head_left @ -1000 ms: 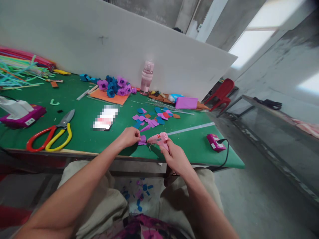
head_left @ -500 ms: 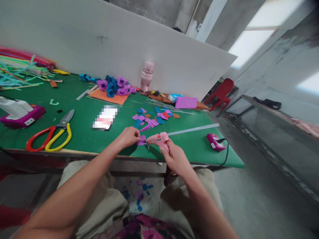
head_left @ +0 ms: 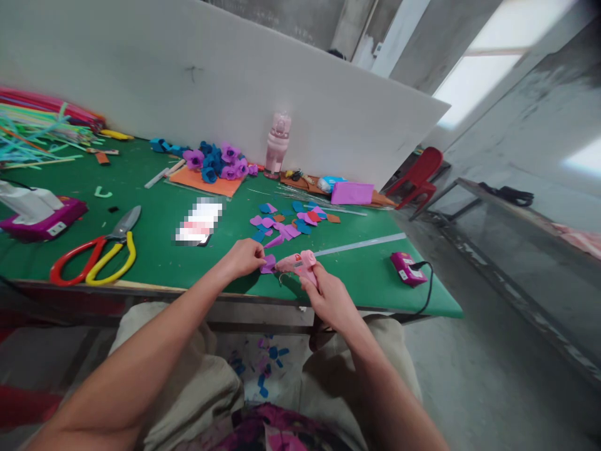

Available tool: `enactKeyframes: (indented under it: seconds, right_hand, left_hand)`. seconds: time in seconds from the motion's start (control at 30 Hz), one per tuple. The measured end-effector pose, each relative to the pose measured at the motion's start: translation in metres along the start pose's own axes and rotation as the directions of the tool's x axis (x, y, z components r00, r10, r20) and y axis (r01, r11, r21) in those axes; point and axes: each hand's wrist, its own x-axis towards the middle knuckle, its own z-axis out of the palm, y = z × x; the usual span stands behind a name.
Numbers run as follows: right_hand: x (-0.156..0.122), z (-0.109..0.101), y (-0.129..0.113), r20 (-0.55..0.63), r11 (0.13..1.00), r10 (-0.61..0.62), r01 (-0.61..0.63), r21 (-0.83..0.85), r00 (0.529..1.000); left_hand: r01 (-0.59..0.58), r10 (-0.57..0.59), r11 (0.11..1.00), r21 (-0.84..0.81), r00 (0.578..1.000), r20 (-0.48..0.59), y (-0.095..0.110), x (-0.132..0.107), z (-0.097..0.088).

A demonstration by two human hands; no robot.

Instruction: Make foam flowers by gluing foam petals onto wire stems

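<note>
Right hand (head_left: 331,297) wraps the handle of the pink glue gun (head_left: 298,264), nozzle touching a purple foam petal (head_left: 268,263). Left hand (head_left: 244,258) pinches that petal at the near edge of the green table (head_left: 154,250). Loose petals (head_left: 286,222) lie just behind; scissors (head_left: 96,254) well left.
</note>
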Motion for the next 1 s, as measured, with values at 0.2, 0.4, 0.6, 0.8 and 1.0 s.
enactKeyframes:
  seconds: [0.2, 0.4, 0.6, 0.8, 1.0]
  right_hand:
    - [-0.003, -0.003, 0.005, -0.033, 1.000, 0.021, -0.021, 0.003, 0.999]
    - [-0.007, -0.009, 0.014, 0.023, 0.921, 0.087, -0.089, 0.378, 0.996]
    - [-0.008, -0.016, 0.021, 0.246, 0.526, 0.139, -0.282, 0.802, 0.959]
    - [0.000, -0.011, 0.028, 0.300, 0.262, 0.160, -0.333, 0.906, 0.940]
    - [0.019, -0.015, 0.044, 0.230, 0.262, 0.194, -0.276, 0.925, 0.954]
  left_hand:
    - [0.002, -0.002, 1.000, 0.002, 1.000, -0.005, 0.001, -0.001, -0.001]
    - [0.033, -0.031, 0.994, -0.102, 0.999, 0.022, 0.001, -0.003, -0.002]
    - [0.119, -0.069, 0.846, -0.519, 0.991, 0.115, -0.007, -0.003, -0.004]
    - [0.243, -0.041, 0.572, -0.783, 0.962, 0.269, -0.010, -0.003, -0.004]
    - [0.227, 0.023, 0.454, -0.862, 0.964, 0.266, -0.009, -0.008, -0.013]
